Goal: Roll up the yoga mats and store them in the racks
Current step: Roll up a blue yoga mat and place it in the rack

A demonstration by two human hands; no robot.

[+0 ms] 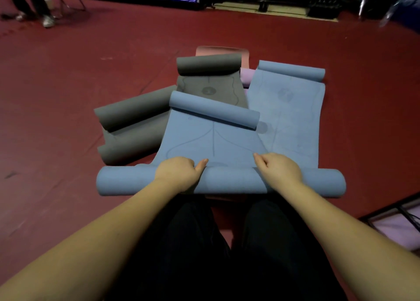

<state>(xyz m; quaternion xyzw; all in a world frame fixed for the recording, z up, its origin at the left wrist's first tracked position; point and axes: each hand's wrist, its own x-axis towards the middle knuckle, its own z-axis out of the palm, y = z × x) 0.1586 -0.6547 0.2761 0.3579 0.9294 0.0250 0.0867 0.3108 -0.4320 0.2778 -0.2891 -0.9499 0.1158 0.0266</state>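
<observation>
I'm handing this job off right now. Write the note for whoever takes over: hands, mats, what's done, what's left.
Left hand and right hand: both pressed on the near roll of the front blue mat, fingers curled over it.
That mat: rolled partway from the near end; its far end curls up too.
Second blue mat to the right, grey mats to the left and behind, pink mat underneath: all unrolled or loose on the floor.
Rack at right.
Done: nothing stored by what shows.
Left: finish this roll, roll the rest, rack all.

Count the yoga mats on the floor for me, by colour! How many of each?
Blue mats: 2, the one both hands are rolling and one to its right.
Grey mats: 2, one on the left and one behind.
Pink mats: 1, mostly hidden at the back.
Lilac mats: 1, only a sliver shows.
Total: 6
</observation>
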